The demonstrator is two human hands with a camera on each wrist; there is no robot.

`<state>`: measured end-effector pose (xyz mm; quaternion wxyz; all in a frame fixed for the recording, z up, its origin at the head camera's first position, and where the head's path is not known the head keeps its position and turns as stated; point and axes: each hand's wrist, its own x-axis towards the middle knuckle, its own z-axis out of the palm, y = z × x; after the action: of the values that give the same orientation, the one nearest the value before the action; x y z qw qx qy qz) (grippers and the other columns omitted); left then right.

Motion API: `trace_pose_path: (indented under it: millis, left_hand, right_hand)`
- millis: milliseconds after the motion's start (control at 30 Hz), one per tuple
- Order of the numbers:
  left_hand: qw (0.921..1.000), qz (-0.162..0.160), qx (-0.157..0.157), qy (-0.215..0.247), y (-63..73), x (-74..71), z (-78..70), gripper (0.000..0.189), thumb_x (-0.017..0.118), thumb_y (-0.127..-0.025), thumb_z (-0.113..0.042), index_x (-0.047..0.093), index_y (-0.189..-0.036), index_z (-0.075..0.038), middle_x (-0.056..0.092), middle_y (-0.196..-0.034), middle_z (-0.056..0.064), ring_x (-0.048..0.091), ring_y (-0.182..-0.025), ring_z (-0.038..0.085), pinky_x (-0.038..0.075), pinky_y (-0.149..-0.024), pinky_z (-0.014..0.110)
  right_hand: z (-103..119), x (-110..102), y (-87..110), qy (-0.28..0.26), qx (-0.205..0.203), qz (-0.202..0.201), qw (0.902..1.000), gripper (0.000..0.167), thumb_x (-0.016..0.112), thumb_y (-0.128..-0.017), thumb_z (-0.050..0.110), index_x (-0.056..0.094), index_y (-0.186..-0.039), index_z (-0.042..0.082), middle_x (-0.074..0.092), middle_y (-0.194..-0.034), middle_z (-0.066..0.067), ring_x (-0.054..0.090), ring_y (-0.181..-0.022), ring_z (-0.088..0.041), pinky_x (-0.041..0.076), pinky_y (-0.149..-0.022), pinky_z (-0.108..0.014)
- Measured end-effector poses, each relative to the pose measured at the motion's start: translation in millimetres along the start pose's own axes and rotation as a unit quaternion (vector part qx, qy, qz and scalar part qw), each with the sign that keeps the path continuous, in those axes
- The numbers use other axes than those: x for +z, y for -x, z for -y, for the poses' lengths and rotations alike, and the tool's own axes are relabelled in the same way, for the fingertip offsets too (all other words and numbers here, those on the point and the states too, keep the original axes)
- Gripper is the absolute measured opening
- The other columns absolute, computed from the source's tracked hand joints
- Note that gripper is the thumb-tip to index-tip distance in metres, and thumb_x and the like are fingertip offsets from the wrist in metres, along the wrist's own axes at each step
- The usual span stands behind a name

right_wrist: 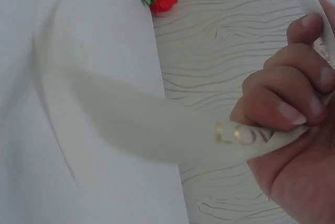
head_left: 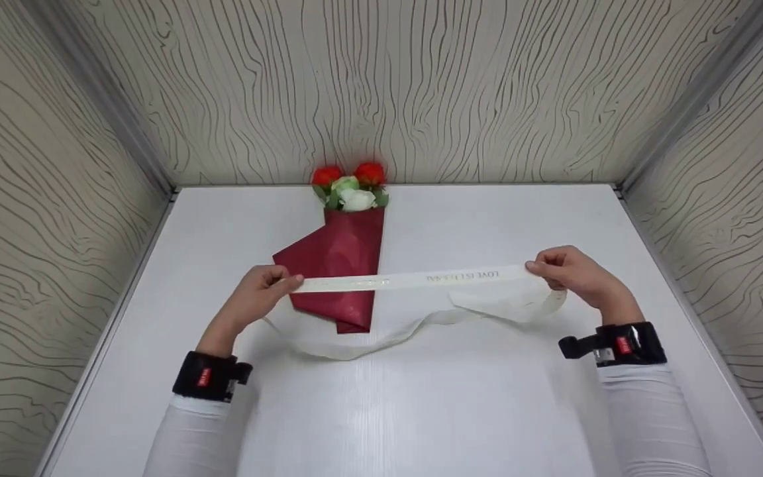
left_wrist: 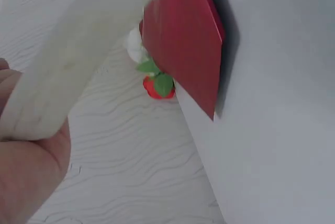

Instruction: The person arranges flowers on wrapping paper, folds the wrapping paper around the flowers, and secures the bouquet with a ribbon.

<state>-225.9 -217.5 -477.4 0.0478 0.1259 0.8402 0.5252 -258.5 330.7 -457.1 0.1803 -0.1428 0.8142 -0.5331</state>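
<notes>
A cream ribbon (head_left: 408,281) with shiny lettering, part of it reading "LOVE IS", stretches taut between both hands. My left hand (head_left: 259,295) pinches one end of this stretch between thumb and fingers. At the right, my right hand (head_left: 577,275) pinches the other end; in the right wrist view its curled fingers (right_wrist: 282,88) grip the ribbon beside the letters "LOV". A slack length of the same ribbon (head_left: 348,351) droops below, over the table. Behind the taut stretch lies a bouquet in dark red wrapping paper (head_left: 355,242), partly covered by the ribbon.
Red flowers (head_left: 369,173) and white flowers (head_left: 357,200) with green leaves top the bouquet, close to the table's back edge. The white table (head_left: 474,411) is bounded by wood-grain patterned panels (head_left: 421,93) at the back and both sides.
</notes>
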Motion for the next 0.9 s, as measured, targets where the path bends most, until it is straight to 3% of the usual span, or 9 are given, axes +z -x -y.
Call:
trace_pose_path:
  millis: [133, 367, 533, 667, 767, 900]
  left_hand:
    - [0.9993, -0.005, -0.015, -0.033, 6.1, -32.5, 6.4, 0.033, 0.065, -0.096, -0.028, 0.059, -0.073, -0.006, 0.040, -0.062, 0.000, 0.040, -0.065, 0.019, 0.034, -0.060, 0.032]
    - [0.9952, -0.030, -0.048, -0.080, 19.9, -87.1, 11.3, 0.040, 0.060, -0.098, -0.037, 0.059, -0.082, -0.001, 0.051, -0.076, 0.004, 0.046, -0.078, 0.023, 0.038, -0.070, 0.037]
    - [0.9921, -0.072, -0.050, -0.090, 28.4, -122.7, 10.1, 0.040, 0.056, -0.101, -0.035, 0.053, -0.078, -0.002, 0.044, -0.071, -0.001, 0.043, -0.069, 0.016, 0.037, -0.063, 0.031]
    - [0.9871, -0.127, -0.050, -0.084, 32.1, -144.7, 3.9, 0.043, 0.056, -0.101, -0.033, 0.051, -0.079, 0.003, 0.039, -0.067, -0.005, 0.039, -0.066, 0.014, 0.034, -0.059, 0.030]
    - [0.9795, -0.168, -0.050, -0.099, 31.8, -152.7, -3.4, 0.046, 0.057, -0.100, -0.037, 0.053, -0.079, 0.004, 0.038, -0.067, -0.006, 0.038, -0.068, 0.014, 0.032, -0.060, 0.030]
    - [0.9732, -0.188, -0.045, -0.125, 30.2, -149.3, -3.7, 0.046, 0.059, -0.098, -0.038, 0.058, -0.080, 0.003, 0.044, -0.070, -0.003, 0.039, -0.070, 0.015, 0.032, -0.061, 0.030]
  right_hand:
    - [-1, -22, 8.5, 0.038, 0.009, -0.027, 0.9989, 0.030, 0.060, -0.100, 0.023, 0.057, -0.079, 0.002, 0.036, -0.060, 0.004, 0.036, -0.056, -0.012, 0.035, -0.055, -0.031]
    - [1, -60, 26.9, 0.076, 0.012, -0.074, 0.9943, 0.022, 0.060, -0.099, 0.020, 0.064, -0.084, 0.005, 0.039, -0.064, 0.006, 0.041, -0.063, -0.015, 0.035, -0.061, -0.032]
    - [3, -84, 41.8, 0.079, 0.025, -0.133, 0.9877, 0.022, 0.059, -0.100, 0.021, 0.064, -0.093, 0.000, 0.049, -0.075, 0.009, 0.045, -0.077, -0.012, 0.036, -0.069, -0.028]
    - [3, -93, 47.5, 0.061, 0.011, -0.239, 0.9689, 0.019, 0.067, -0.095, 0.018, 0.069, -0.096, -0.001, 0.061, -0.086, 0.012, 0.050, -0.087, -0.009, 0.040, -0.074, -0.019]
    - [1, -89, 45.5, 0.038, -0.036, -0.317, 0.9471, 0.016, 0.073, -0.088, 0.007, 0.070, -0.092, -0.008, 0.065, -0.079, 0.008, 0.054, -0.079, -0.009, 0.044, -0.069, -0.017]
    - [-14, -75, 39.4, -0.006, -0.099, -0.359, 0.9281, 0.013, 0.075, -0.082, -0.005, 0.067, -0.083, -0.015, 0.066, -0.071, 0.004, 0.055, -0.067, -0.008, 0.045, -0.061, -0.016]
